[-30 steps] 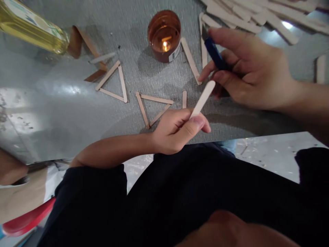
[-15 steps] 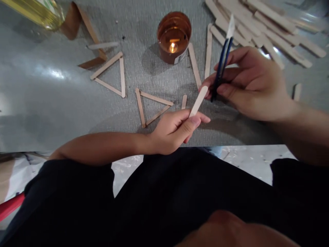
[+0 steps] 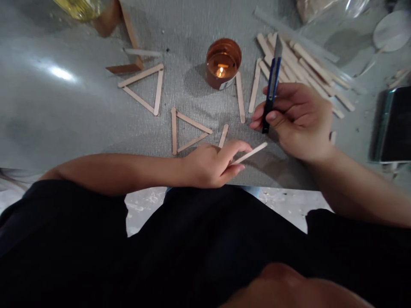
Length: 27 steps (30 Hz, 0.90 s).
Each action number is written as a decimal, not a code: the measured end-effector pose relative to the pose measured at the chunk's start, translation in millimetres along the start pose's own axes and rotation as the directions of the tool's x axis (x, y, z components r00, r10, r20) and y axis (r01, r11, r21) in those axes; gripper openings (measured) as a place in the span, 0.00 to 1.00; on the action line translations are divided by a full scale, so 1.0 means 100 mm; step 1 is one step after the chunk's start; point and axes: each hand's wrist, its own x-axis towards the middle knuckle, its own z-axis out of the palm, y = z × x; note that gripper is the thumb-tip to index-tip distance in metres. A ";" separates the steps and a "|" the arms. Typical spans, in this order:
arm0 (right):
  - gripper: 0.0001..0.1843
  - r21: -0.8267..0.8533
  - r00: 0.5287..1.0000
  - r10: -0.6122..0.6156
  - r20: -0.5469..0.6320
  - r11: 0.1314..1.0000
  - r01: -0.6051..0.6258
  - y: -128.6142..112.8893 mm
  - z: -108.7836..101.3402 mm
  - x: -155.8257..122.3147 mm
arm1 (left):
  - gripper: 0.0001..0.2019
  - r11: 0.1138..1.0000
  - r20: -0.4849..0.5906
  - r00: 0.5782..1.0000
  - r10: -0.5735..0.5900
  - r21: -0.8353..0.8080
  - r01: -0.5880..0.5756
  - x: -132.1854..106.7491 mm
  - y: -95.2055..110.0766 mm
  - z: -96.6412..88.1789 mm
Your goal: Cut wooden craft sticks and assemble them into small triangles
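Observation:
Between thumb and fingers, my left hand (image 3: pixel 215 164) pinches a popsicle stick (image 3: pixel 252 152) that points up and to the right. My right hand (image 3: pixel 297 117) grips a blue utility knife (image 3: pixel 272 87) upright, its blade pointing away from me. Two triangles made of popsicle sticks lie on the table: a nearer triangle (image 3: pixel 174 131) beside my left hand and a farther triangle (image 3: pixel 159 92) to its left. A short stick piece (image 3: pixel 224 134) lies just beyond my left hand. Two loose sticks, a left one (image 3: pixel 240 98) and a right one (image 3: pixel 254 85), lie near my right fingers.
A lit candle in an amber jar (image 3: pixel 224 64) stands beyond my hands. Behind my right hand is a pile of popsicle sticks (image 3: pixel 316 72). A brown ribbon (image 3: pixel 130 32) and a bottle of yellow liquid (image 3: pixel 78 8) are at the far left. A dark device (image 3: pixel 396 124) lies at right.
The stick in my left hand has tilted flatter and turned edge-on. The knife is more upright, its flat side showing. The view has shifted, bringing more of the table's right side into sight.

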 end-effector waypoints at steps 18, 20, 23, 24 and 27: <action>0.13 -0.203 0.968 -0.247 -0.041 0.951 0.234 0.21 0.00 0.00 | 0.19 0.465 0.219 0.899 0.378 0.795 -0.389 -0.24 0.30 0.13; 0.08 -0.183 0.947 -0.316 -0.061 0.936 0.301 0.16 0.04 -0.01 | 0.20 0.438 0.225 0.928 0.299 0.831 -0.343 -0.28 0.31 0.17; 0.15 -0.123 0.949 -0.312 -0.048 0.945 0.304 0.02 0.11 -0.04 | 0.14 0.373 0.202 0.936 0.289 0.876 -0.305 -0.29 0.30 0.19; 0.19 -0.114 0.948 -0.314 -0.058 0.945 0.306 -0.02 0.12 -0.07 | 0.12 0.362 0.201 0.933 0.298 0.881 -0.306 -0.28 0.31 0.18; 0.24 -0.112 0.942 -0.283 -0.183 0.957 0.266 -0.11 0.04 -0.17 | 0.11 0.350 0.224 0.922 0.316 0.875 -0.333 -0.27 0.34 0.13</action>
